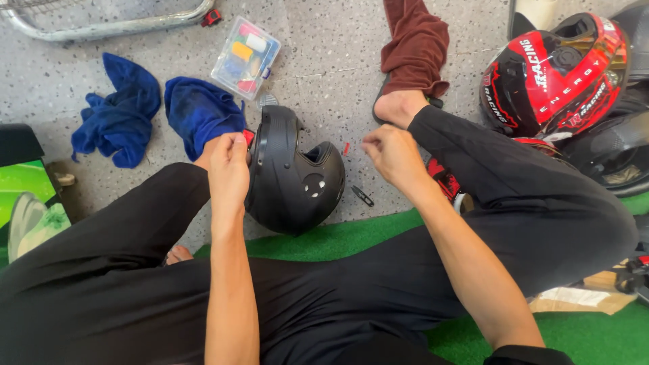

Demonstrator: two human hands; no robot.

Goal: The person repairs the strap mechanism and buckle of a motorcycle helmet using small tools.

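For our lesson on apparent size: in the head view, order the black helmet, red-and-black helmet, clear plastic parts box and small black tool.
1. Red-and-black helmet and black helmet: look alike, unranked
2. Clear plastic parts box
3. Small black tool

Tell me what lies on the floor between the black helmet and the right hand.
In the head view, a small red piece lies on bare speckled floor between the black helmet and the right hand.

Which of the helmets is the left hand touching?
The plain matte black helmet on the floor between the legs; the left hand rests on its edge. The red-and-black helmet lies apart at upper right, untouched.
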